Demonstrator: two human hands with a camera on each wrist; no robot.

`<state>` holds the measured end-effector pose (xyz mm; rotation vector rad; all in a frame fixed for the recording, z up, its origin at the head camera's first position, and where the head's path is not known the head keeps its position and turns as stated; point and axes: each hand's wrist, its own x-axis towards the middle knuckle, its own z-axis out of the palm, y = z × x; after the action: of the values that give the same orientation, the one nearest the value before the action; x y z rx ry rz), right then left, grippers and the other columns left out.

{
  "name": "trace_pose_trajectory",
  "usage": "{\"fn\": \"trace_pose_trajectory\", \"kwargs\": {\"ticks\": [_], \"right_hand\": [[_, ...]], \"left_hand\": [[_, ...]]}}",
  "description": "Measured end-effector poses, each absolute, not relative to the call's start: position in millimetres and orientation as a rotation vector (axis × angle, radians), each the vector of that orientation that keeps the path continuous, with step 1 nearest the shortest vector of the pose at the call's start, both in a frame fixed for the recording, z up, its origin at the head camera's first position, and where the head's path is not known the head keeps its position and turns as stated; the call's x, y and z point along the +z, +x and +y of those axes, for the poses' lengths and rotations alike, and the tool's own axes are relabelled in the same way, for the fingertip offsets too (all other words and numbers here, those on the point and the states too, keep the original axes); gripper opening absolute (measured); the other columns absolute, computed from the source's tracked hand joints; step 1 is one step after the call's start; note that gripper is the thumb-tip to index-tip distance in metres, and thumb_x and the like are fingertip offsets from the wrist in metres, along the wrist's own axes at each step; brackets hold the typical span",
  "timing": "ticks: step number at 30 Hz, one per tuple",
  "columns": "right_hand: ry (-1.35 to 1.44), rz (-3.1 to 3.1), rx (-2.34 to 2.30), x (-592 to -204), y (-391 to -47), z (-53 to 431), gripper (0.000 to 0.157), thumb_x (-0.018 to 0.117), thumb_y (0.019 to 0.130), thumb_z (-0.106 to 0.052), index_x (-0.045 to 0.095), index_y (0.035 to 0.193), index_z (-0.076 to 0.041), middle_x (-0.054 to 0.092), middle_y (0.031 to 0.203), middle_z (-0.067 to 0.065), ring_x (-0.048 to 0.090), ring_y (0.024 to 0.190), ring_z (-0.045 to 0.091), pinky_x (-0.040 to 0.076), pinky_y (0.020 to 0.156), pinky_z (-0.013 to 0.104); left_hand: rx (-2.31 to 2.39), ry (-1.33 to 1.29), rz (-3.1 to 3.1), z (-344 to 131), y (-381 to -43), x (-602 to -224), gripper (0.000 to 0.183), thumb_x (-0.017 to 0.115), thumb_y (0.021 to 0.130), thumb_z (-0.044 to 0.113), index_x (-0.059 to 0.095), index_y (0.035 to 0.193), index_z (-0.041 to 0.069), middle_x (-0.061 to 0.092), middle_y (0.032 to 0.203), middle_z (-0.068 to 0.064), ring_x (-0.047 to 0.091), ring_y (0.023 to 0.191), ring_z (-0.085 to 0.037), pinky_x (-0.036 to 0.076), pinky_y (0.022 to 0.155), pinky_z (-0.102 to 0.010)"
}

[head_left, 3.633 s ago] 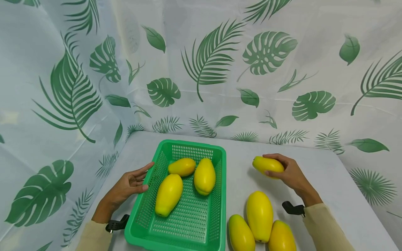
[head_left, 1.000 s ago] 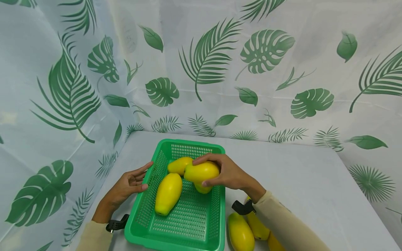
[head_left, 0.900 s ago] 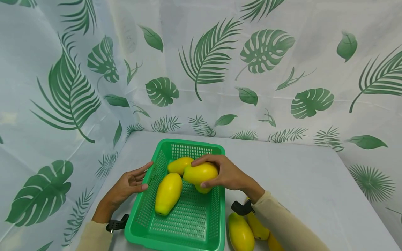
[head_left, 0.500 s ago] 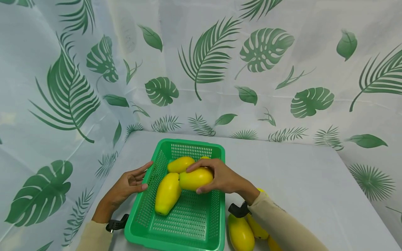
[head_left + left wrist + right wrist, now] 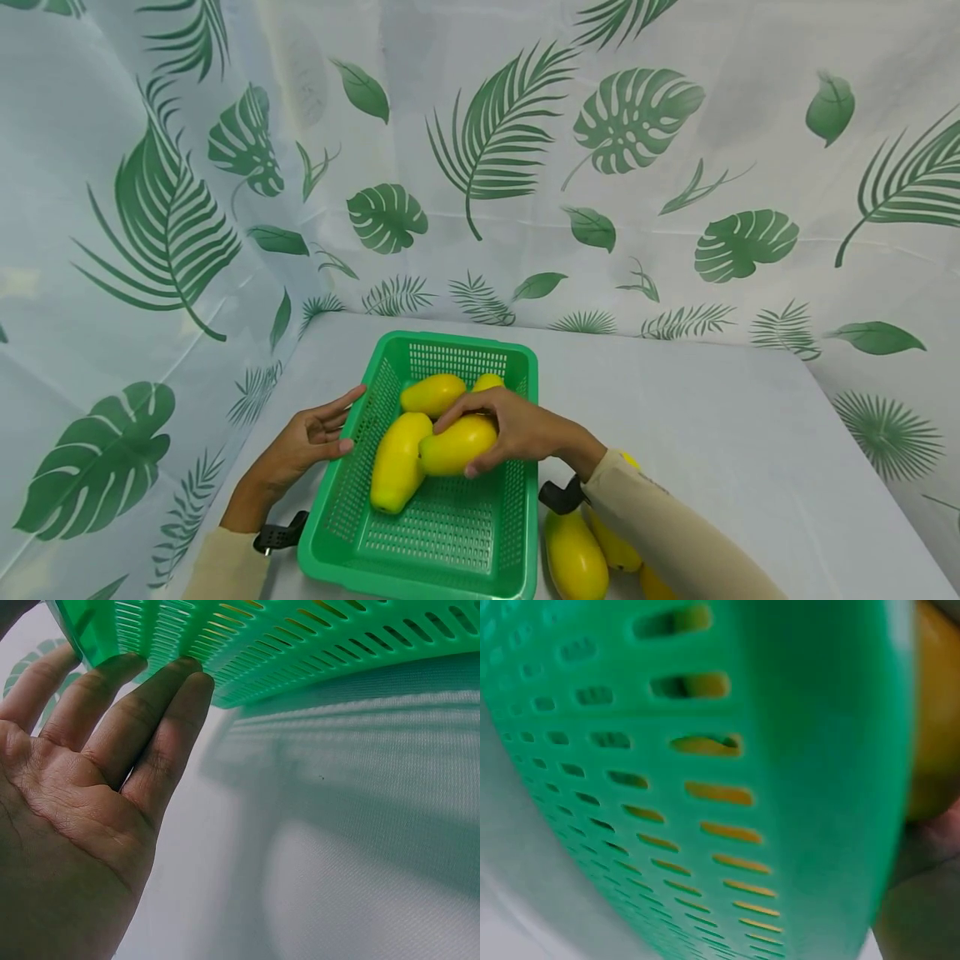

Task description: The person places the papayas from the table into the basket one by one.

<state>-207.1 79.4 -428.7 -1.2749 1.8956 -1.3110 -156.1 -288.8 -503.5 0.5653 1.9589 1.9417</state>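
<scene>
My right hand grips a yellow papaya inside the green basket, thumb on its near side and fingers over its far side. Its stem end meets another papaya at the basket's left. Two more papayas lie at the back: one at the back left, and one at the back right, mostly hidden by my hand. My left hand rests extended fingers against the basket's left side; in the left wrist view these fingertips touch the slotted wall. The right wrist view is mostly basket wall.
Several papayas lie on the white table to the right of the basket, partly covered by my right sleeve. A leaf-patterned curtain stands behind and to the left.
My right hand has carried the papaya from above the table on the right into the basket, then moved it left, toward me and lower. My left hand has stayed at the basket's side.
</scene>
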Motion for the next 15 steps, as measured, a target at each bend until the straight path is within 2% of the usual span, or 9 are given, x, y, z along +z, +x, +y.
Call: {"fn": "trace_pose_trajectory", "kwargs": {"ticks": [3,10,15], "right_hand": [[-1.262,1.847,-1.275,-430,-211,79,0.055,0.087,0.077,-0.015,0.065,0.128,-0.016,0.063,0.131,-0.001,0.057,0.118,0.019,0.052,0.099,0.035],[-1.297,1.839,-1.105,-436,-217,75,0.054,0.087,0.078,-0.021,0.065,0.128,-0.022,0.063,0.129,-0.006,0.058,0.114,0.016,0.052,0.098,0.033],[-1.307,1.785,-1.067,-437,-222,72,0.055,0.087,0.078,-0.019,0.065,0.128,-0.020,0.062,0.130,-0.005,0.057,0.115,0.016,0.052,0.099,0.033]], "left_hand": [[1.926,0.570,1.985,-289,-156,-504,0.073,0.058,0.098,0.003,0.024,0.160,0.019,0.024,0.165,-0.014,0.046,0.141,-0.017,0.051,0.103,-0.032],[1.895,0.564,2.031,-290,-157,-505,0.072,0.059,0.098,0.004,0.026,0.160,0.021,0.021,0.166,-0.008,0.032,0.148,-0.025,0.047,0.108,-0.033],[1.926,0.581,1.989,-290,-157,-505,0.072,0.058,0.098,0.002,0.025,0.160,0.020,0.020,0.167,-0.008,0.035,0.147,-0.017,0.045,0.109,-0.027]]}}
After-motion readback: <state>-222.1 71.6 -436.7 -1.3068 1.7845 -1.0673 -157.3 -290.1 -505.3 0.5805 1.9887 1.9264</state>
